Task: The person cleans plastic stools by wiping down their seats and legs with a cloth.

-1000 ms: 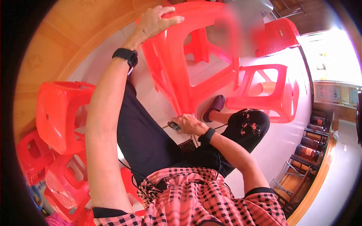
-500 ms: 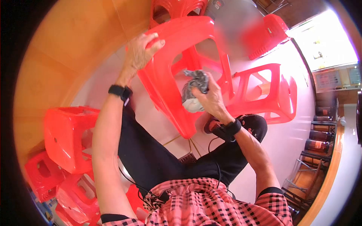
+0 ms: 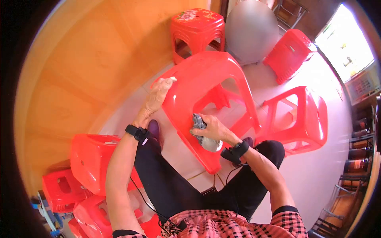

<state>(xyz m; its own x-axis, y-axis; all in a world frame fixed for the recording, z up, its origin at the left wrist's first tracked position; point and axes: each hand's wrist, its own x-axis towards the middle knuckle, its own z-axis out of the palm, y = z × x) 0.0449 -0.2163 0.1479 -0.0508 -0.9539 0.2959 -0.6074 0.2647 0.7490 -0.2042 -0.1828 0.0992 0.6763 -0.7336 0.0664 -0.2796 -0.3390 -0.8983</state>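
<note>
A red plastic stool is tipped between my legs, with its seat side facing up and left and one leg pointing toward me. My left hand grips its seat edge at the upper left, fingers curled over the rim. My right hand is closed around a crumpled grey cloth, which rests against the stool's near leg. A paler part of the cloth hangs below my fingers. Black bands circle both wrists.
Stacked red stools with a floral top stand by the orange wall. Another stool lies on its side at right; a red stack is behind it. More stools crowd the left. A blurred grey round shape stands at the back.
The view has shifted, so the scene sits lower. My right hand has brought the cloth from the stool's opening onto the near leg's face. My left hand keeps its grip on the seat edge.
</note>
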